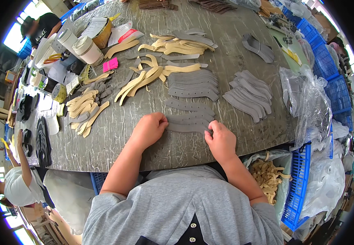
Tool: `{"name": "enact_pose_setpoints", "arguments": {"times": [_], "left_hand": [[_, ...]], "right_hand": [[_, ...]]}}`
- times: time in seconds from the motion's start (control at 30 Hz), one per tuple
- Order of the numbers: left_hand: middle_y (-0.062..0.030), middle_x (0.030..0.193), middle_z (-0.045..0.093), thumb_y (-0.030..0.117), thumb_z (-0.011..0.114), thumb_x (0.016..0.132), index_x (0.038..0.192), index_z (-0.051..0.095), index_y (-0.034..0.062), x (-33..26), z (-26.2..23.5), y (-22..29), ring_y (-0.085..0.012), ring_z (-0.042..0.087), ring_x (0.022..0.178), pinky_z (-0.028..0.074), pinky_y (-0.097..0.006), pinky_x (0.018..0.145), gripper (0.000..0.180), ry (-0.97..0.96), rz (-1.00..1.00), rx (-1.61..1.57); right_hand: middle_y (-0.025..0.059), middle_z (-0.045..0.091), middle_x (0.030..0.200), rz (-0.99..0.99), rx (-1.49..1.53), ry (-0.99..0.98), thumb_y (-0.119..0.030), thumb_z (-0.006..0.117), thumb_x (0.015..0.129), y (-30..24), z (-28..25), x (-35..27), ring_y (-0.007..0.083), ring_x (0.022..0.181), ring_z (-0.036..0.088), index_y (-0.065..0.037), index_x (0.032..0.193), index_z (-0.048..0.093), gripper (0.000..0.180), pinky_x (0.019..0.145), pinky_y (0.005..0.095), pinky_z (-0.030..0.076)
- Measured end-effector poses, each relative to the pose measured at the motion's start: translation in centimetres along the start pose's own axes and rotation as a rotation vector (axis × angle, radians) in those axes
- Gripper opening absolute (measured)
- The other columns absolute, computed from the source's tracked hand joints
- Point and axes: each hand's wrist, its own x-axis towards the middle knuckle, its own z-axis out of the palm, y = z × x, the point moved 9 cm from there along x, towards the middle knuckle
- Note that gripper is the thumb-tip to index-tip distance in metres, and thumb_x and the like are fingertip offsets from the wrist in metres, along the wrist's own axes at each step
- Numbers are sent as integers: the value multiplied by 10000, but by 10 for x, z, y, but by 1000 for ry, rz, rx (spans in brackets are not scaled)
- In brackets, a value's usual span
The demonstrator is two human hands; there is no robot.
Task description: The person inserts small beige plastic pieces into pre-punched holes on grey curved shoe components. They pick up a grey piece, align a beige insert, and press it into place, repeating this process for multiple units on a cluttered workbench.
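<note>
A curved grey strip [186, 127] lies across the near part of the table between my hands. My left hand [149, 127] pinches its left end, and my right hand [221, 140] pinches its right end. Just beyond it are other grey strips [190, 105] with small holes along them. Farther off, an overlapping stack of grey punched strips [193, 85] spreads out. To its left are loose cream strips [144, 77], some crossing each other. A fanned pile of grey pieces [248, 94] rests to the right of the stack.
Cream and grey strips [87, 107] lie at the left, near white jars [88, 50] and a pink pad [110, 64]. Clear plastic bags [312, 106] and blue crates [335, 94] line the right edge. A lined bin of cream scraps [265, 175] stands below. Other people [23, 185] work at the left.
</note>
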Motion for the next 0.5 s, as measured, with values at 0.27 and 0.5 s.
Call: {"name": "enact_pose_setpoints", "arguments": {"times": [0.27, 0.5], "left_hand": [[-177, 821, 666, 127, 677, 815, 868, 663, 25, -2, -3, 8, -365, 645, 776, 505, -417, 691, 116, 52, 62, 102], [-161, 833, 670, 82, 682, 812, 864, 667, 18, -6, -8, 13, -358, 638, 739, 504, -408, 680, 84, 160, 161, 101]], "right_hand": [[45, 442, 860, -424, -226, -83, -100, 573, 781, -63, 19, 2, 223, 763, 498, -320, 1279, 655, 551, 661, 361, 442], [45, 513, 970, -438, -62, -32, -150, 612, 827, -71, 32, 7, 228, 836, 539, -229, 1177, 699, 370, 740, 377, 405]]}}
